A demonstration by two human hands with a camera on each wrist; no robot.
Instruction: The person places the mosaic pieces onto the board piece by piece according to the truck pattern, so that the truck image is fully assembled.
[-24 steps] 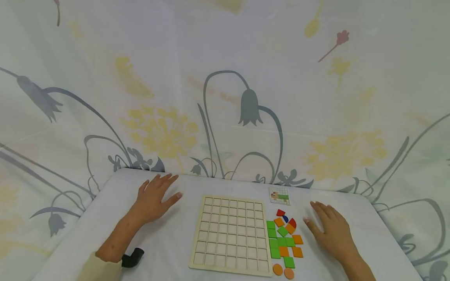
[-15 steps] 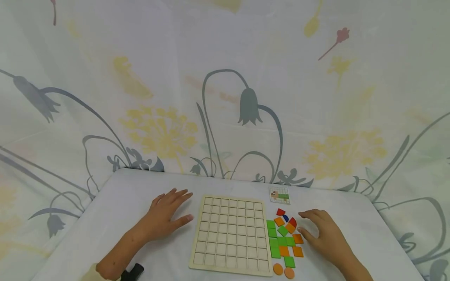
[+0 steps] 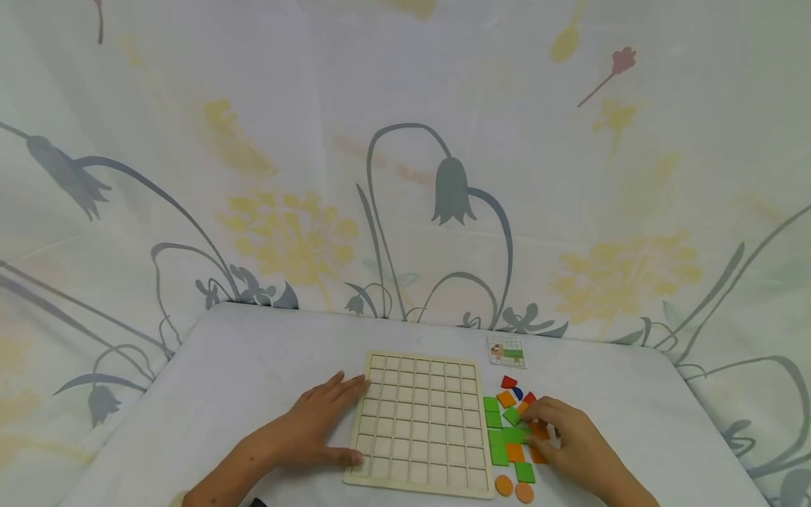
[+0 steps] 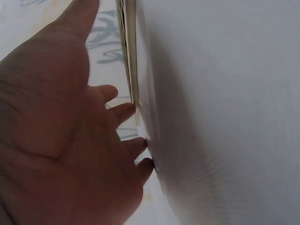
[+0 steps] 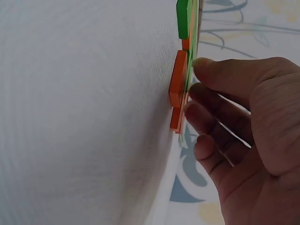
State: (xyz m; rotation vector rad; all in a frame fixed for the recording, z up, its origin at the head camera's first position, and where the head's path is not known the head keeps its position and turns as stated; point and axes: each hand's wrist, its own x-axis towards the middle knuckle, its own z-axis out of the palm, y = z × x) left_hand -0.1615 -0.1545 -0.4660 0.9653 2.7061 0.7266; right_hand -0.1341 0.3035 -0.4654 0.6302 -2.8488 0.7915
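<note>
A pale wooden grid board [image 3: 415,428] lies flat on the white table. My left hand [image 3: 310,431] is at its left side, fingers extended, fingertips and thumb at the frame. In the left wrist view, the spread fingers reach the edge of the board [image 4: 132,61]. Over the coloured tiles to the right of the board, my right hand [image 3: 579,440] has bent fingers, with thumb and fingertips apart. Green tiles [image 3: 498,452] and an orange square tile [image 3: 514,453] lie beneath or beside them. The right wrist view shows the fingertips close to orange tiles [image 5: 177,79], partly hiding them.
A small picture card [image 3: 506,351] lies behind the tiles. A red tile [image 3: 509,382] and a blue tile [image 3: 518,394] sit at the pile's back, orange discs [image 3: 504,484] at its front. A patterned curtain [image 3: 405,176] hangs behind the table.
My left hand has moved right and toward me, to the board's left edge. My right hand has moved left over the tiles, its fingers bending more. The board and tiles stay in place.
</note>
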